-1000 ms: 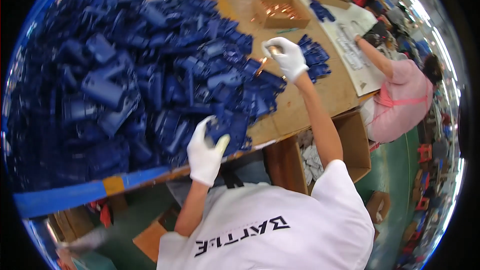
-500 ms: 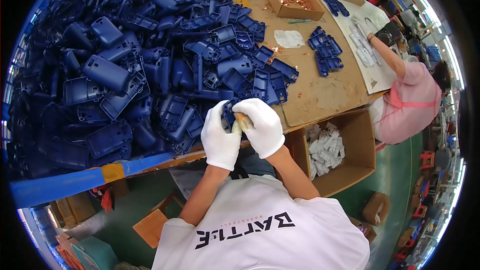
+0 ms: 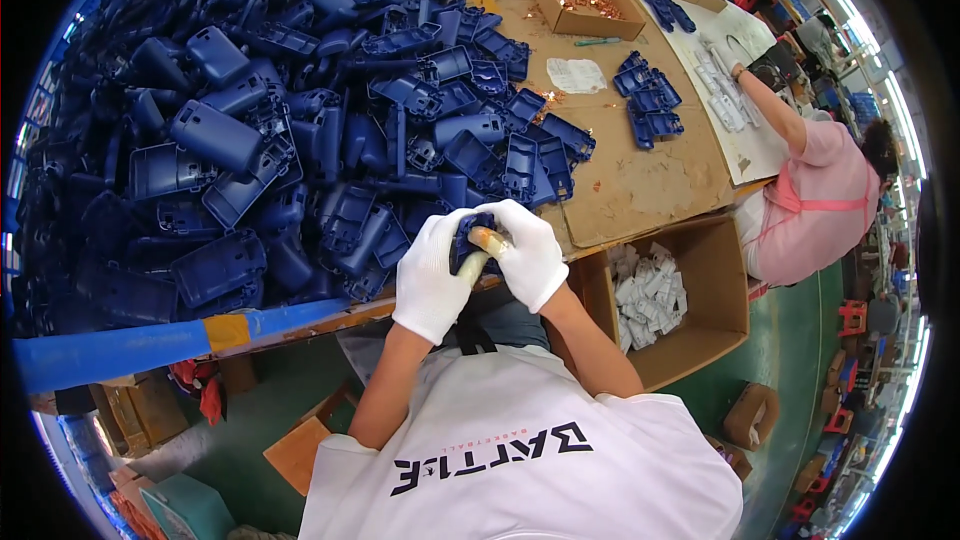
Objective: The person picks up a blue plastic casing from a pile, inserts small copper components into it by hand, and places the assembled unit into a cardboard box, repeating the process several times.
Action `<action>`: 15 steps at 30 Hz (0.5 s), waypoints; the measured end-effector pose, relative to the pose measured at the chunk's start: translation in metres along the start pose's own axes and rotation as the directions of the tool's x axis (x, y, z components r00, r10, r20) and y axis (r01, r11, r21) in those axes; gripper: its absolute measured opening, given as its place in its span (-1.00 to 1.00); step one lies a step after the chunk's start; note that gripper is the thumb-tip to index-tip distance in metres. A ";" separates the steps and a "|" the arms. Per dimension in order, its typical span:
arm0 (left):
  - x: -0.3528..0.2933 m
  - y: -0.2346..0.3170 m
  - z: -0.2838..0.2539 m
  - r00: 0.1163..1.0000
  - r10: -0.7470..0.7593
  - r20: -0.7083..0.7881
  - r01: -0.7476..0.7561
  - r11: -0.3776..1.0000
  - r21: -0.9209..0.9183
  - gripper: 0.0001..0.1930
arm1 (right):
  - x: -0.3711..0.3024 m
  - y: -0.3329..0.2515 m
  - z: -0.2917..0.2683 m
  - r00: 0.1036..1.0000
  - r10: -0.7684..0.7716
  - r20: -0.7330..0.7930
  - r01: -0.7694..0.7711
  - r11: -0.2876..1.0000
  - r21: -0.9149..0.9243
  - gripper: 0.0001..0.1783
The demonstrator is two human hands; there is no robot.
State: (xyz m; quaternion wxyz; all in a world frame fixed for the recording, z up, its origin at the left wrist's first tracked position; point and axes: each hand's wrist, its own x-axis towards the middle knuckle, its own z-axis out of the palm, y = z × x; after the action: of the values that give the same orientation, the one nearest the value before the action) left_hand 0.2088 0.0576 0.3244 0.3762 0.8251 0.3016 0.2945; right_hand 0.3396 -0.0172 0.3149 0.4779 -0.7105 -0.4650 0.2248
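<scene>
My left hand [image 3: 432,278] and my right hand [image 3: 527,258], both in white gloves, meet at the table's front edge. Between them they grip a small dark blue plastic housing [image 3: 463,240], mostly covered by the fingers. Both thumbs press in from the near side; their tips look yellowish, the right one with an orange patch. Whether a small part sits under the thumbs cannot be made out. Just beyond my hands spreads a large heap of similar blue housings [image 3: 225,135], some with hollow sides up.
To the right, several blue housings [image 3: 650,100] lie in a group on cardboard [image 3: 660,185]. Behind are a paper slip [image 3: 576,76], a pen [image 3: 597,41] and a box [image 3: 560,15] of copper-coloured pieces. An open carton [image 3: 715,290] holds white pieces. A co-worker in pink [image 3: 825,205] sits at the right.
My hands have turned slightly around the housing, and more of its blue shows between them. The left hand has shifted a little left and nearer to me.
</scene>
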 end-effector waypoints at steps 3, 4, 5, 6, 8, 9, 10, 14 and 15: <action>-0.002 0.002 -0.003 0.998 -0.057 0.030 0.060 0.994 -0.097 -0.66 | -0.004 0.007 0.006 0.987 -0.156 -0.040 0.150 0.982 -0.111 -0.72; -0.002 0.001 -0.004 0.995 -0.095 0.030 0.098 0.991 -0.088 -0.68 | -0.006 0.008 0.008 0.981 -0.190 -0.045 0.181 0.971 -0.153 -0.70; -0.005 0.000 -0.001 0.997 -0.081 0.012 0.082 0.994 -0.067 -0.70 | -0.012 0.006 0.008 0.984 -0.170 -0.049 0.161 0.975 -0.152 -0.70; -0.008 -0.001 0.002 0.996 -0.084 0.010 0.085 0.994 -0.066 -0.70 | -0.016 0.003 0.008 0.987 -0.151 -0.049 0.142 0.978 -0.152 -0.70; -0.011 -0.002 0.008 0.997 -0.054 -0.052 0.055 0.998 0.025 -0.70 | -0.017 0.003 0.008 0.987 -0.154 -0.055 0.140 0.971 -0.195 -0.70; -0.010 0.000 0.009 0.997 -0.051 -0.061 0.053 0.998 0.037 -0.72 | -0.017 0.005 0.008 0.982 -0.173 -0.070 0.157 0.968 -0.195 -0.72; -0.012 0.001 0.010 0.997 -0.043 -0.067 0.047 0.997 0.066 -0.74 | -0.017 0.006 0.007 0.978 -0.193 -0.085 0.173 0.965 -0.195 -0.74; -0.011 0.013 0.009 0.994 -0.020 -0.106 0.027 0.997 0.073 -0.76 | -0.025 -0.003 0.002 0.985 -0.146 -0.097 0.122 0.967 -0.223 -0.75; -0.010 0.014 0.009 0.994 0.009 -0.108 0.000 0.996 0.086 -0.75 | -0.023 -0.003 0.003 0.977 -0.180 -0.118 0.151 0.963 -0.222 -0.76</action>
State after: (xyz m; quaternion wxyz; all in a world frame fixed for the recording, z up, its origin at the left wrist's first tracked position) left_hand 0.2123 0.0393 0.3282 0.3227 0.8241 0.3321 0.3261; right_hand 0.3256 -0.0358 0.3131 0.4473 -0.7298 -0.5102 0.0838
